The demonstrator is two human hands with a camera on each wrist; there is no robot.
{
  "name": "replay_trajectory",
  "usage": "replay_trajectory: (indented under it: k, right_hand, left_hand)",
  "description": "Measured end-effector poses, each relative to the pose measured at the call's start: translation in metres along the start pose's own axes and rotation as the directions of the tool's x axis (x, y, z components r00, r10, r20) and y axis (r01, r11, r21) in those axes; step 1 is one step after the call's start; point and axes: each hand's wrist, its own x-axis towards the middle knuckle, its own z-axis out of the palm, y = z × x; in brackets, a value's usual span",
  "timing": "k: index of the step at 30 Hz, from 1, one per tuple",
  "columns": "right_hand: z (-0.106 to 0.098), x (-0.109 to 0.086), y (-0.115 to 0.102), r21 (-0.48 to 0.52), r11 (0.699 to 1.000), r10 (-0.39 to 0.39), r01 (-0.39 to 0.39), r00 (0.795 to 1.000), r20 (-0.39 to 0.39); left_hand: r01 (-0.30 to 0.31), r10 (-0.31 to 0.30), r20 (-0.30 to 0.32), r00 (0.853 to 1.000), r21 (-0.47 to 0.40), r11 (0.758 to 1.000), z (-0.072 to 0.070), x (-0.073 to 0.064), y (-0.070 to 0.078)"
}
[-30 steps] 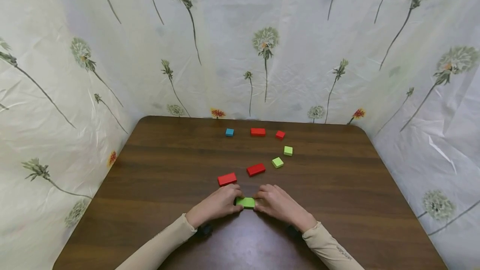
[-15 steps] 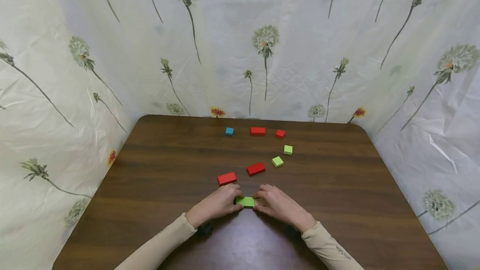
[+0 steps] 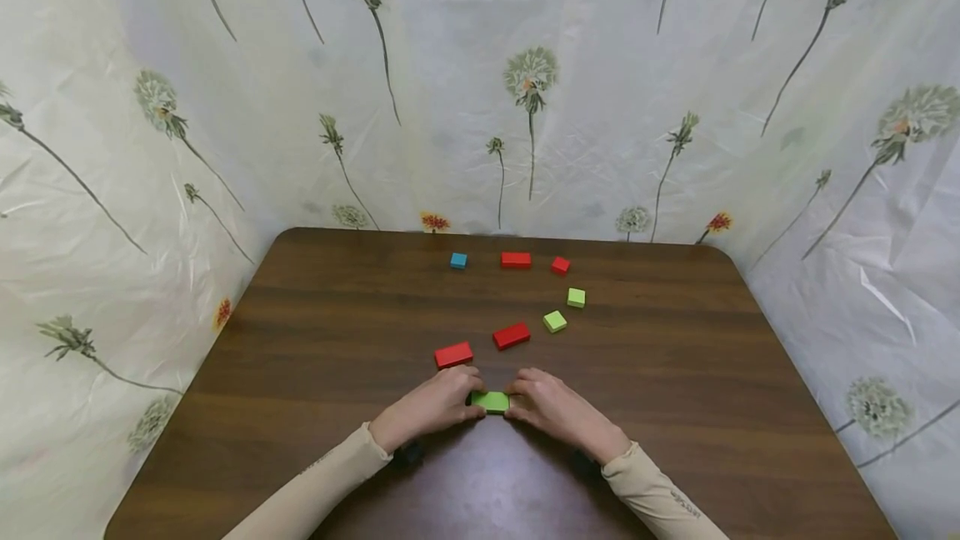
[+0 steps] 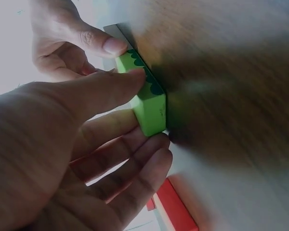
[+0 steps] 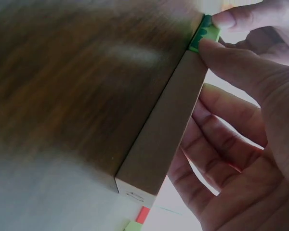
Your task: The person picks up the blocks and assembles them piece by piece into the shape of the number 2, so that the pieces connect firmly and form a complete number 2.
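Note:
A bright green block (image 3: 491,403) with a dark green scalloped edge along one side lies on the table between both hands. My left hand (image 3: 438,402) pinches it, thumb (image 4: 130,82) on the near side and fingers on the far side. End to end with it, a long plain beige block (image 5: 159,130) shows in the right wrist view, a small printed mark on its end. My right hand (image 3: 558,408) holds this beige block at the joint, thumb near the green end. From the head view that hand hides the beige block.
Beyond the hands, red blocks lie at the left (image 3: 453,355) and middle (image 3: 512,336). Two small lime blocks (image 3: 555,322) (image 3: 576,297) sit to the right. Farther back are a blue block (image 3: 459,261), a long red block (image 3: 516,260) and a small red block (image 3: 560,266). A floral curtain (image 3: 450,107) surrounds the table.

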Motion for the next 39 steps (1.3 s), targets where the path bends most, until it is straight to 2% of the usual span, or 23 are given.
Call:
replay_trajectory:
  k: [6,11,13,17,19,25,28,34,39]
  right_hand:
    - [-0.002,0.001,0.000,0.001,1.000,0.001,-0.001,1.000,0.003]
    - [-0.002,0.001,0.001,0.001,1.000,-0.003,0.003,1.000,-0.004]
    - [-0.001,0.001,0.002,-0.006,1.000,-0.015,0.015,1.000,-0.018]
    - [0.000,0.001,0.003,-0.022,0.999,-0.039,0.039,0.998,-0.041]
    - [0.001,0.001,0.002,-0.023,0.999,-0.047,0.046,0.998,-0.044]
    - [0.001,0.001,0.002,-0.013,0.999,-0.040,0.039,0.999,-0.036]
    - [0.001,-0.001,0.002,-0.007,0.999,-0.036,0.036,0.999,-0.030]
    - [0.001,-0.002,0.002,-0.006,0.999,-0.033,0.033,0.999,-0.027]
    - [0.002,-0.002,0.002,0.000,0.999,-0.033,0.033,0.999,-0.035]
  left_hand:
    - [-0.001,0.000,0.041,0.999,0.016,1.000,-0.004,0.004,-0.001]
    - [0.017,-0.019,0.104,0.994,0.015,1.000,-0.014,0.007,0.000]
    - [0.007,-0.009,0.106,0.994,0.014,1.000,-0.018,0.007,-0.002]
    - [-0.015,0.013,0.071,0.997,0.019,1.000,-0.029,0.009,-0.008]
    - [-0.006,0.005,0.045,0.999,0.010,1.000,-0.036,0.009,-0.011]
    - [0.050,-0.053,-0.065,0.996,-0.034,0.998,-0.060,0.008,-0.024]
    - [0.081,-0.086,-0.091,0.992,-0.060,0.995,-0.068,0.008,-0.030]
    - [0.142,-0.145,-0.098,0.985,-0.037,0.989,-0.069,0.010,-0.040]
    - [0.188,-0.192,-0.080,0.978,-0.059,0.980,-0.064,0.011,-0.046]
